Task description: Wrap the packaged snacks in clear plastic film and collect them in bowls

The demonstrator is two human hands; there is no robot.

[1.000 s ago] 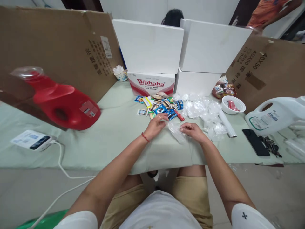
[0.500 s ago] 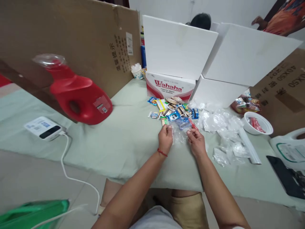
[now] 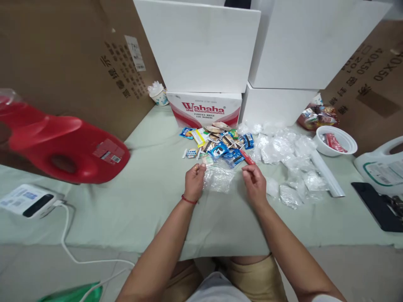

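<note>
In the head view my left hand (image 3: 194,182), with a red cord at the wrist, pinches the left edge of a small clear plastic bag (image 3: 220,179). The bag lies over the cloth between my hands. My right hand (image 3: 255,184) is apart from the bag, its fingers curled; anything inside them is hidden. Its fingertips are close to a narrow red object (image 3: 247,157), and I cannot tell whether they touch. Just beyond both hands is a pile of small wrapped snacks (image 3: 218,149) in blue, yellow and clear wrappers.
Crumpled clear plastic (image 3: 277,147) and a pale roll (image 3: 327,174) lie on the right. A white bowl (image 3: 352,149) holds red packets. Behind the snacks stand a Wahaha carton (image 3: 204,111) and white boxes (image 3: 201,46). A red jug (image 3: 69,147) and a corded white device (image 3: 30,201) are left.
My right hand has let go of the clear bag and moved away from it. The bag now lies flatter, its left edge in my left hand. The camera view has shifted.
</note>
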